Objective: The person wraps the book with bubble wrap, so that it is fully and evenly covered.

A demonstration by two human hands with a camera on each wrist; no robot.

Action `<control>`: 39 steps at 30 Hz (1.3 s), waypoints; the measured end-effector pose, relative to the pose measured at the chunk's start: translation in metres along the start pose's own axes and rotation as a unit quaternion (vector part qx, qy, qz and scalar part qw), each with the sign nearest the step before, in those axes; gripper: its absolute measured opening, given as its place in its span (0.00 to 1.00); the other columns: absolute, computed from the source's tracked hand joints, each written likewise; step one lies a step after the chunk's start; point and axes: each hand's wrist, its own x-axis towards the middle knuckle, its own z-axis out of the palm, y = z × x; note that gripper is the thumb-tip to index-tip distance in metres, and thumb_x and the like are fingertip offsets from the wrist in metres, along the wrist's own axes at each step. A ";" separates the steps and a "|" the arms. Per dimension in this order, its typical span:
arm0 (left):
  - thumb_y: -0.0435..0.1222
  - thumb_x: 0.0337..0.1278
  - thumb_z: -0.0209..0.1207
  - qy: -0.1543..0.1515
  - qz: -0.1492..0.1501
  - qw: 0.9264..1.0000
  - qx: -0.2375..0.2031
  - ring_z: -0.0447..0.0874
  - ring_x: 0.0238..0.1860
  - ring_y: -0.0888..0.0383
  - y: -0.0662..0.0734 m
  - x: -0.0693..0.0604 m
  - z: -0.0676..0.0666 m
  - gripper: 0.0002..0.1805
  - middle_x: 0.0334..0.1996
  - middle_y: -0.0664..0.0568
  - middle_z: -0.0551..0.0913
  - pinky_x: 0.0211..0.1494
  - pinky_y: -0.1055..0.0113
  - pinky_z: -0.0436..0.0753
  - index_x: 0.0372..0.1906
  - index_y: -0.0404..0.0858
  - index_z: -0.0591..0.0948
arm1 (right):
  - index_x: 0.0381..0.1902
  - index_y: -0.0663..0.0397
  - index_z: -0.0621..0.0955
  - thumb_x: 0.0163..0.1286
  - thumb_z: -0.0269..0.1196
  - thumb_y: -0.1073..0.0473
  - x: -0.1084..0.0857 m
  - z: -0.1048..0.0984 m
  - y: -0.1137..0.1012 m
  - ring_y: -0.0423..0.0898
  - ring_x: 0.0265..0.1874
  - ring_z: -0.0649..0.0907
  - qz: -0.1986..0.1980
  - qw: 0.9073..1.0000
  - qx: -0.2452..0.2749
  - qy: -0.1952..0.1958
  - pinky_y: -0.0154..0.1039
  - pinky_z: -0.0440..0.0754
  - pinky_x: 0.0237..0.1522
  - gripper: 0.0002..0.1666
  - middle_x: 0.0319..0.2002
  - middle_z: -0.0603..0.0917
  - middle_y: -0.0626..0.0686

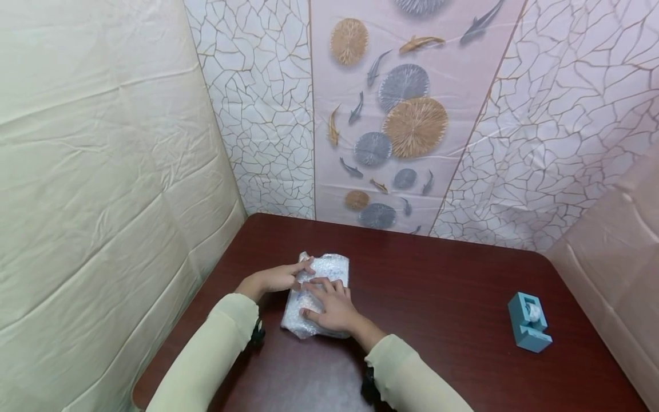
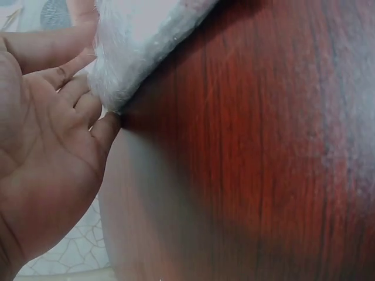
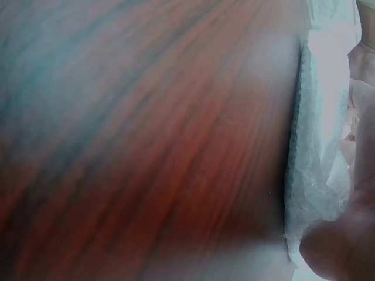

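A flat rectangular package wrapped in bubble wrap [image 1: 329,266] lies on the table, left of its middle. My left hand [image 1: 280,278] is at the package's left edge, its index finger and thumb reaching onto the top. In the left wrist view, the other fingers of the left hand [image 2: 53,129] bend against the wrap's side. Spread across the top of the package, my right hand [image 1: 332,306] presses on the wrap. The right wrist view shows the package's bubbled side [image 3: 319,134] close up, with part of the right hand [image 3: 345,246] over it.
A blue tape dispenser [image 1: 530,323] with a roll in it stands at the right of the dark red wooden table [image 1: 437,297]. A patterned curtain [image 1: 268,86] hangs behind the table, and a cream padded cloth [image 1: 103,171] covers the left side.
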 end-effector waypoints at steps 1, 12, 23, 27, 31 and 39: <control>0.35 0.70 0.60 -0.003 0.000 1.000 0.001 0.44 0.92 0.43 0.001 0.000 0.000 0.40 0.93 0.50 0.51 0.91 0.36 0.53 0.86 0.45 0.67 | 0.83 0.41 0.75 0.79 0.61 0.32 0.000 0.000 0.000 0.60 0.64 0.72 0.000 1.000 0.000 0.001 0.67 0.70 0.65 0.41 0.80 0.72 0.54; 0.30 0.71 0.64 0.016 0.025 0.998 0.051 0.54 0.90 0.40 0.002 0.003 0.003 0.35 0.91 0.43 0.56 0.90 0.38 0.57 0.81 0.44 0.72 | 0.80 0.40 0.77 0.79 0.61 0.31 0.002 0.002 0.003 0.60 0.66 0.71 -0.006 1.000 -0.006 -0.002 0.65 0.70 0.65 0.39 0.81 0.71 0.54; 0.35 0.70 0.69 0.017 0.069 0.994 0.077 0.62 0.87 0.38 -0.023 0.018 0.000 0.35 0.88 0.40 0.61 0.88 0.41 0.64 0.79 0.49 0.73 | 0.82 0.50 0.75 0.78 0.65 0.34 0.000 0.003 0.006 0.60 0.64 0.73 -0.014 1.000 0.008 0.017 0.67 0.72 0.64 0.44 0.79 0.73 0.57; 0.31 0.69 0.70 0.016 0.039 0.998 0.043 0.55 0.89 0.36 -0.005 0.006 0.002 0.37 0.90 0.40 0.57 0.90 0.36 0.57 0.80 0.45 0.73 | 0.87 0.52 0.66 0.75 0.69 0.36 0.000 0.003 0.008 0.60 0.66 0.74 -0.008 0.998 0.045 0.033 0.66 0.72 0.65 0.52 0.79 0.76 0.58; 0.28 0.70 0.68 0.022 0.021 0.999 0.026 0.51 0.90 0.37 0.001 0.001 0.005 0.47 0.90 0.38 0.56 0.91 0.38 0.54 0.89 0.43 0.61 | 0.91 0.43 0.58 0.73 0.72 0.39 -0.001 0.001 0.010 0.61 0.66 0.76 -0.012 0.996 0.082 0.044 0.68 0.72 0.66 0.58 0.78 0.78 0.56; 0.34 0.79 0.62 0.004 0.016 1.000 -0.022 0.40 0.93 0.40 -0.002 0.002 0.002 0.23 0.92 0.47 0.51 0.93 0.38 0.47 0.74 0.43 0.77 | 0.90 0.47 0.59 0.84 0.63 0.45 -0.005 -0.002 0.010 0.65 0.71 0.76 -0.007 0.992 0.117 0.047 0.75 0.67 0.73 0.46 0.80 0.77 0.57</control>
